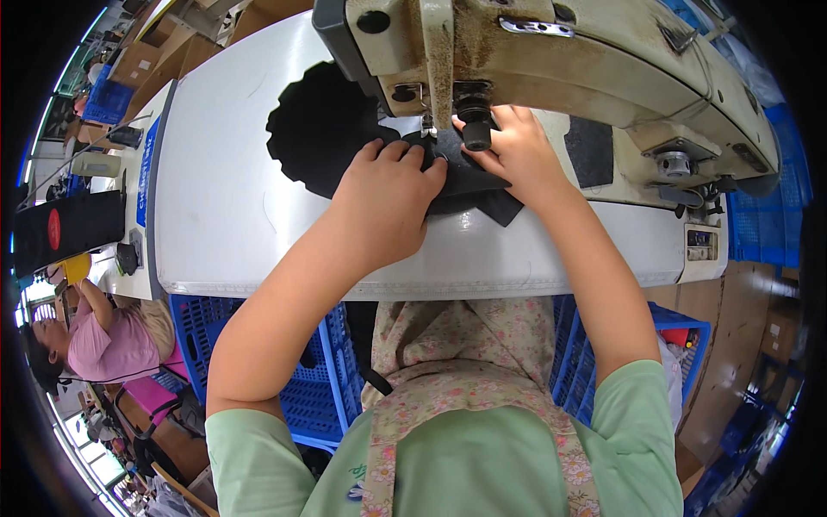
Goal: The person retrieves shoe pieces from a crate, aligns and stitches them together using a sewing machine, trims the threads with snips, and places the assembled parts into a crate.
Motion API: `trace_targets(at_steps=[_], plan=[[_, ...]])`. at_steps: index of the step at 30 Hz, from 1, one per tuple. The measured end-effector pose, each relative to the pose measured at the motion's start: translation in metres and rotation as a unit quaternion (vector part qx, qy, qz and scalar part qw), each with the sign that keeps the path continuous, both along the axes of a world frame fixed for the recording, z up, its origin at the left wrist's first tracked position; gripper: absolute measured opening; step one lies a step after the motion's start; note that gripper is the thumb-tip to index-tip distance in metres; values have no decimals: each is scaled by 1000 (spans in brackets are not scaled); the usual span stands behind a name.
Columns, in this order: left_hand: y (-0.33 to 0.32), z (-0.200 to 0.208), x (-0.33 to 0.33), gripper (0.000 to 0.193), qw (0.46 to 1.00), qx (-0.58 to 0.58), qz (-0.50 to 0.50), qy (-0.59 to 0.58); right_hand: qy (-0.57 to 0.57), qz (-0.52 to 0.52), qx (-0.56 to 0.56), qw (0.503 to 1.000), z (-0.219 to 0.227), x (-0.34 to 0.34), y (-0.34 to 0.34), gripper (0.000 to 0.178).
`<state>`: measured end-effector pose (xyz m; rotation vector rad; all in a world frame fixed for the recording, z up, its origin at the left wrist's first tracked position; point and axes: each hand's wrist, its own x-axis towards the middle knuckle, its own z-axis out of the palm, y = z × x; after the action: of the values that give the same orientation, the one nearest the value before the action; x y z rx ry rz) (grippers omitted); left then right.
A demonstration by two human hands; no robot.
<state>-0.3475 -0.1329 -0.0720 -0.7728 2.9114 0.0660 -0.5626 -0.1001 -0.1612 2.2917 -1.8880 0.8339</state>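
A piece of black fabric [314, 129] with a scalloped round edge lies on the white sewing machine table, its right part under the needle and presser foot [428, 129] of the sewing machine [551, 52]. My left hand [383, 202] rests on the fabric just left of the needle, fingers side by side and pressed down, thumb toward the needle. To the right of the needle, my right hand [525, 159] grips the fabric's edge, with some fingers partly hidden behind a dark knob. A loose corner of black fabric [500, 207] hangs out between my hands.
Another dark fabric piece [589, 153] lies right of my right hand, under the machine arm. Blue plastic crates [340, 370] stand below the table on both sides of my lap. A person in a pink top [108, 345] sits at another table on the left.
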Motion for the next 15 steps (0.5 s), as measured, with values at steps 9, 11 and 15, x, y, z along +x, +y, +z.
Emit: trace_targets(at_steps=[9,11,15], plan=[[-10,-5,1,61,1000,-14,-2,22,9,-24,-12,1000,3,5,-5,27],[-11,-4,1,62,1000,-15,4,18,11,-26,-24,999,2,5,-4,27],[0,-4,3,63,999,-31,18,22,-78,5,-13,997,3,6,0,30]])
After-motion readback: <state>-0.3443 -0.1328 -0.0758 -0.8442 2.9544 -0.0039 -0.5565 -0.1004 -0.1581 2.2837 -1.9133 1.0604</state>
